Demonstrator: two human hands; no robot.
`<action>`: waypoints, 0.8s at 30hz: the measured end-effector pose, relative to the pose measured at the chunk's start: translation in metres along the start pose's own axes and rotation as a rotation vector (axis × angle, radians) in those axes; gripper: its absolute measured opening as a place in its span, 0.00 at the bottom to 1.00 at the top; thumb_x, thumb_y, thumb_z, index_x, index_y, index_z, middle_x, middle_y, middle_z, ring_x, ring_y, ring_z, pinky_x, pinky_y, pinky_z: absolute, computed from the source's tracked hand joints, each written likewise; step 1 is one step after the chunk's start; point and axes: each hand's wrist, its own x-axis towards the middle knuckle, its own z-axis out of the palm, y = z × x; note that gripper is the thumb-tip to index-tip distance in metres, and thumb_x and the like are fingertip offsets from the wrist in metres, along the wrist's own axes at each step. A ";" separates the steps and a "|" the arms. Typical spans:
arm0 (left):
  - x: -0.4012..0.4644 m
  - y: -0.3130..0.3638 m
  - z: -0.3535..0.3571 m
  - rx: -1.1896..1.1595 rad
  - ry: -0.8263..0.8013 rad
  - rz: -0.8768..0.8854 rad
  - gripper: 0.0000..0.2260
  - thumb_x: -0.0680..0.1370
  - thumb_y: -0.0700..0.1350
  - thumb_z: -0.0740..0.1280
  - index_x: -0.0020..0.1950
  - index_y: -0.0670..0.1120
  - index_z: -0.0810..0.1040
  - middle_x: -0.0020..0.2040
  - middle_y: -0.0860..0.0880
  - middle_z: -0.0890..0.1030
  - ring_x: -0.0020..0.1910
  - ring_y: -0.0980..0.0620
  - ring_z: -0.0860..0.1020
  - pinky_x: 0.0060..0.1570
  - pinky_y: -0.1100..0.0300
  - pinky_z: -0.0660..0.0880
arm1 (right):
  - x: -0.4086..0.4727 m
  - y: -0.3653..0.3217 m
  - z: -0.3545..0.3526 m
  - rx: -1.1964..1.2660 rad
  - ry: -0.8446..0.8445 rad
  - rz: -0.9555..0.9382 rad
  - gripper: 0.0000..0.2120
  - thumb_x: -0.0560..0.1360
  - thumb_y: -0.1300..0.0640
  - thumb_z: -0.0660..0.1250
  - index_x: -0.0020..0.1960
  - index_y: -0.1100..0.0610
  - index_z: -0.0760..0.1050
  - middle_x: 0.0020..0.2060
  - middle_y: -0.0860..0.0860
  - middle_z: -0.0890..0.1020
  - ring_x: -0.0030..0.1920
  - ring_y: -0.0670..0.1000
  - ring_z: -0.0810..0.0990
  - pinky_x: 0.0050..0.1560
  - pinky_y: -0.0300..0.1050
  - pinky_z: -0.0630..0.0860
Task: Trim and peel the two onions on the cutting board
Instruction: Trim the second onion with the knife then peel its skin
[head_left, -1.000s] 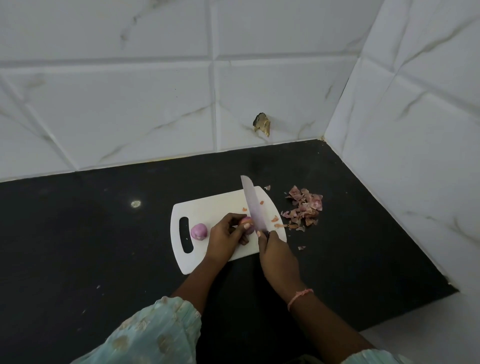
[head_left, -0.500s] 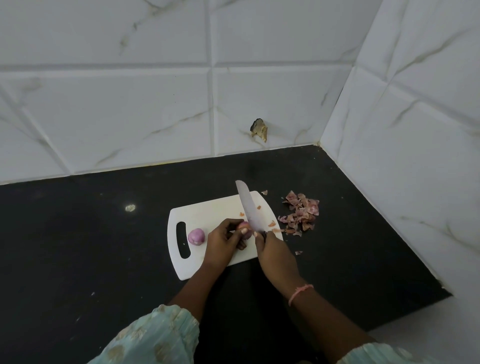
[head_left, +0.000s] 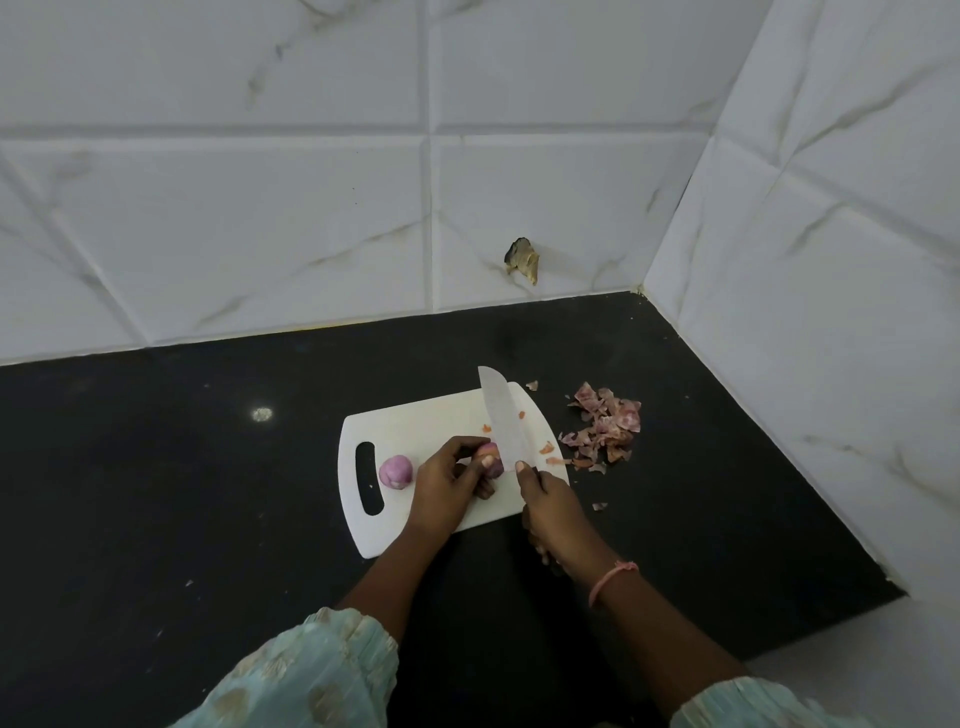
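Just left of the knife (head_left: 503, 415) clasped in the right hand (head_left: 556, 514), the left hand (head_left: 447, 486) pinches one onion (head_left: 492, 464); its blade points away. Farther left lies the second onion (head_left: 396, 472).

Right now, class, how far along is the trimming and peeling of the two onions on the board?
Done, it seems: one onion sits bare and purple beside the cutting board handle slot, and a pile of peels lies on the counter. In hand: the left hand steadies the second onion while the right hand sets the knife against it. Left: finishing that trim and any remaining skin.
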 end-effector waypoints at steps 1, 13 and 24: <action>0.000 0.000 0.000 0.004 -0.005 0.000 0.09 0.80 0.38 0.67 0.60 0.42 0.80 0.41 0.47 0.85 0.32 0.51 0.82 0.39 0.62 0.79 | 0.000 0.001 -0.001 0.041 -0.011 0.013 0.22 0.82 0.40 0.51 0.47 0.57 0.71 0.28 0.52 0.73 0.21 0.48 0.69 0.21 0.38 0.65; 0.002 0.000 -0.001 -0.024 -0.017 -0.018 0.08 0.79 0.37 0.69 0.58 0.43 0.81 0.43 0.47 0.85 0.32 0.50 0.82 0.40 0.58 0.80 | 0.011 0.003 -0.001 0.197 -0.044 0.032 0.21 0.82 0.41 0.54 0.44 0.58 0.71 0.25 0.51 0.69 0.19 0.48 0.65 0.21 0.37 0.62; 0.002 0.002 0.000 -0.008 0.005 -0.030 0.08 0.81 0.37 0.67 0.59 0.41 0.79 0.43 0.45 0.85 0.31 0.52 0.81 0.38 0.61 0.79 | 0.013 0.008 -0.001 0.253 -0.078 0.022 0.22 0.81 0.41 0.56 0.38 0.57 0.68 0.22 0.49 0.67 0.18 0.48 0.63 0.21 0.37 0.61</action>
